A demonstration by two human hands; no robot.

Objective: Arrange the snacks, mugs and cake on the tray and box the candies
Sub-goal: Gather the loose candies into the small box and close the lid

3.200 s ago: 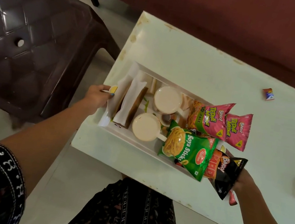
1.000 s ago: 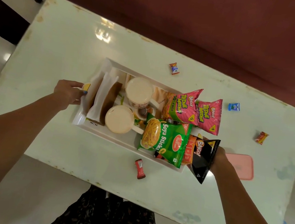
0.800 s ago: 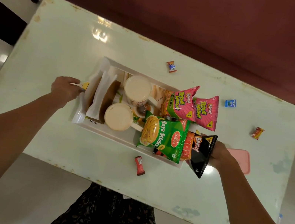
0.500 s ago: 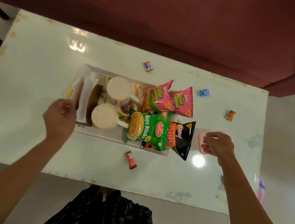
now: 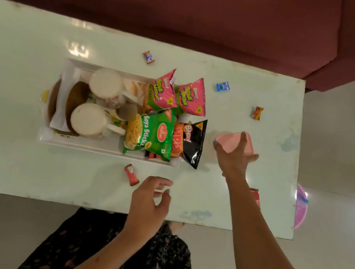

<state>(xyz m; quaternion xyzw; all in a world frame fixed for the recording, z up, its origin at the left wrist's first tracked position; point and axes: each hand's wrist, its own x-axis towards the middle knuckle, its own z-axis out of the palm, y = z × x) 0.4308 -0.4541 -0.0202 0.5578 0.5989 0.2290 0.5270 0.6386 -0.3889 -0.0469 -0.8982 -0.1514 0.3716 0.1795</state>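
A white tray (image 5: 108, 149) stands on the pale table (image 5: 4, 152). It holds two cream mugs (image 5: 106, 85) (image 5: 87, 119), paper-wrapped cake slices (image 5: 75, 98) at its left end, two pink snack packets (image 5: 192, 97), a green Soya Sticks packet (image 5: 152, 132) and a black Bingo packet (image 5: 192, 142). Wrapped candies lie loose: a red one (image 5: 131, 174) in front of the tray, one (image 5: 149, 56) behind it, a blue one (image 5: 222, 86), an orange one (image 5: 257, 113) and a red one (image 5: 255, 195) beside my right forearm. My left hand (image 5: 151, 198) hovers open right of the front red candy. My right hand (image 5: 234, 158) grips the pink box (image 5: 227, 140).
A maroon sofa (image 5: 193, 7) runs along the far side of the table. A pink-purple object (image 5: 300, 206) sits just beyond the table's right edge. The table's near edge is close to my body.
Both hands have let go of the tray, which now rests on the table. My left hand moved right toward the front red candy. My right hand moved onto the pink box.
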